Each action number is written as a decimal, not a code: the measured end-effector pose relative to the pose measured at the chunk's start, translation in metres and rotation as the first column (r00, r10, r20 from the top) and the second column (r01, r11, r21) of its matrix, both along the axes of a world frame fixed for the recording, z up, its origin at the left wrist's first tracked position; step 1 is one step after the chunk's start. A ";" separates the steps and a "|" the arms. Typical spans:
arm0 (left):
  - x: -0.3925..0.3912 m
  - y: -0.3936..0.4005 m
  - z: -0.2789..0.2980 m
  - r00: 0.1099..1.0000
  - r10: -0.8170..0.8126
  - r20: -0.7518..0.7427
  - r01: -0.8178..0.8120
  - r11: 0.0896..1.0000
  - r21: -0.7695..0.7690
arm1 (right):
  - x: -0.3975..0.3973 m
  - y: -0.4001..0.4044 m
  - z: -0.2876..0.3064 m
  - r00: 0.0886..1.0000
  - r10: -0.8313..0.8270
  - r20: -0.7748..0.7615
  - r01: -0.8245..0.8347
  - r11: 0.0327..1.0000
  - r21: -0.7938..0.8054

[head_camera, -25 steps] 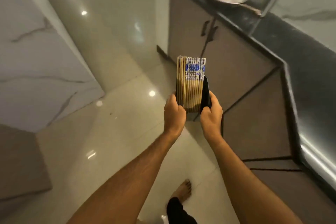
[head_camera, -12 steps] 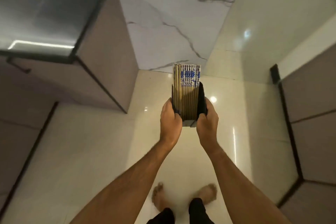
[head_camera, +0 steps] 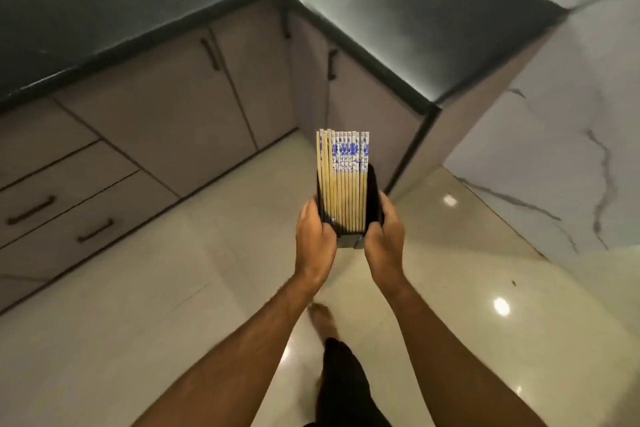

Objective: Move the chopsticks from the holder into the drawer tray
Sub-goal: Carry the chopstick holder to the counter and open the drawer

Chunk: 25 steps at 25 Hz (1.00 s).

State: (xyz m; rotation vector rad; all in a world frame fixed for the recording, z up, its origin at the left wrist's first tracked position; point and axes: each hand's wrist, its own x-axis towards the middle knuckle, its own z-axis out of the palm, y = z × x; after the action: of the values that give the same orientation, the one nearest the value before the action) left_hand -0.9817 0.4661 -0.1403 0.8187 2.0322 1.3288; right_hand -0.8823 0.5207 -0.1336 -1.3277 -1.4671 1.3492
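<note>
Both hands carry black holder (head_camera: 373, 194) above floor (head_camera: 138, 288). Left hand (head_camera: 314, 235) wraps its left side, right hand (head_camera: 383, 238) wraps its right side. Chopsticks (head_camera: 343, 180) stand packed inside holder, blue tops poking out. Bench (head_camera: 138, 10) with closed drawers (head_camera: 69, 204) off to left.

Your left hand (head_camera: 314, 232) and right hand (head_camera: 383, 236) cover the lower sides of the black rectangular holder (head_camera: 373, 194), so you cannot see how far your fingers wrap beneath it. The lower ends of the pale bamboo chopsticks with blue-and-white printed tops (head_camera: 343, 180) sink behind your thumbs and the holder's wall. Both forearms run off the bottom edge. Your bare foot (head_camera: 320, 317) is smeared by blur, perhaps mid-step. The dark stone surface (head_camera: 104, 3) is cut by the top and left edges, and its texture is blurred.
</note>
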 end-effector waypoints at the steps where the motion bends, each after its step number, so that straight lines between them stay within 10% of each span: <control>1: -0.027 -0.011 0.002 0.998 0.067 0.003 -0.067 0.998 0.003 | -0.031 -0.004 0.003 0.997 0.071 -0.015 -0.071 0.997 0.017; 10: -0.244 -0.102 0.024 0.858 0.511 -0.043 -0.512 0.859 -0.012 | -0.278 -0.060 0.021 0.856 0.508 -0.097 -0.504 0.861 0.066; 25: -0.534 -0.285 0.053 0.631 0.773 -0.070 -0.773 0.634 0.035 | -0.599 -0.225 0.054 0.627 0.765 -0.145 -0.760 0.642 0.104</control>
State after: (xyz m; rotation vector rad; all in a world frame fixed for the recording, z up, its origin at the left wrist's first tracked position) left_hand -1.5160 0.1809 -0.0875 -0.0900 2.5767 1.7410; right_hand -1.4816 0.2954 -0.0793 -0.4910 -2.0197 1.8891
